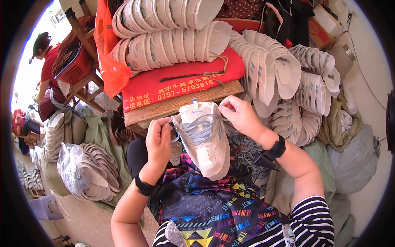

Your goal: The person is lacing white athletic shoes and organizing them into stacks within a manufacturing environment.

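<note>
A white shoe upper (207, 158) with grey-blue laces (199, 129) threaded across its front hangs before me, toe toward my lap and tongue up. My left hand (159, 138) is closed in a pinch at the upper's left collar edge, where a bit of lace loops close to the fingers. On the other side, my right hand (240, 114) pinches the right collar edge between thumb and finger. Whether either pinch also takes in a lace end is too small to tell. Behind the upper stands a wooden bench (185, 103) covered by a red cloth bag (173, 88).
Stacked white uppers (173, 47) lie on the bench, more stacks (300, 90) to its right. A dark cord (181, 77) rests on the red bag. Grey laces (251, 158) bunch by my right forearm. Uppers (96, 173) and a person in red (49, 61) are at left.
</note>
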{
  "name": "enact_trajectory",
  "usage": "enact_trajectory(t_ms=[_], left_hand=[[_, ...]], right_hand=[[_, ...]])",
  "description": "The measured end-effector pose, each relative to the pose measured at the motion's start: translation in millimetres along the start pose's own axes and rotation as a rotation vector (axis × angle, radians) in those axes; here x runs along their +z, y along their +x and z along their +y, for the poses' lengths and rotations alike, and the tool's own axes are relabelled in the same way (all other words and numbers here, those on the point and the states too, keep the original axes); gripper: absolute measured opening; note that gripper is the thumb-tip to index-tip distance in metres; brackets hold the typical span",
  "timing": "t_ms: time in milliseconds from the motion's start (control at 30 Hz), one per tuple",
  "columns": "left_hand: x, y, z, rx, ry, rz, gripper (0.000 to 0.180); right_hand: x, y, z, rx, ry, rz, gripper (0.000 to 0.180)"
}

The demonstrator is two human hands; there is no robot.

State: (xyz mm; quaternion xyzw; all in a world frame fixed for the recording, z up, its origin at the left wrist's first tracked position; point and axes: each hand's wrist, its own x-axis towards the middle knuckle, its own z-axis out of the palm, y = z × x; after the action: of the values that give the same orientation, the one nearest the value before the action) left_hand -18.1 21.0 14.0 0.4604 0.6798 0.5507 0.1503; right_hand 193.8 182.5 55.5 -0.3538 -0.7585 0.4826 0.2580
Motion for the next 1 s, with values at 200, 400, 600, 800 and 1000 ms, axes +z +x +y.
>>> enact_trajectory(t_ms=[200,400,600,800,1000], left_hand=[[1,-2,-3,-0.4,-0.537,-0.085,0.015],[-6,-7,7,-0.548,-0.479,-0.308,0.016],[-7,-6,-2,-0.467,-0.425,-0.284,0.016],[-6,0,2,-0.464,-0.368,-0.293,0.015],[-6,14,5,-0.45,-0.152,-0.353,0.014]], right_hand=[[0,-1,20,0.148,0.228,-0.216,0.008],[-3,6,16,0.163,0.096,-0.355,0.01],[-2,9,-32,-0.062,-0.52,-0.24,0.014],[2,9,-35,-0.282,-0.746,-0.176,0.014],[-2,24,-33,-0.025,-0.592,-0.409,0.013]])
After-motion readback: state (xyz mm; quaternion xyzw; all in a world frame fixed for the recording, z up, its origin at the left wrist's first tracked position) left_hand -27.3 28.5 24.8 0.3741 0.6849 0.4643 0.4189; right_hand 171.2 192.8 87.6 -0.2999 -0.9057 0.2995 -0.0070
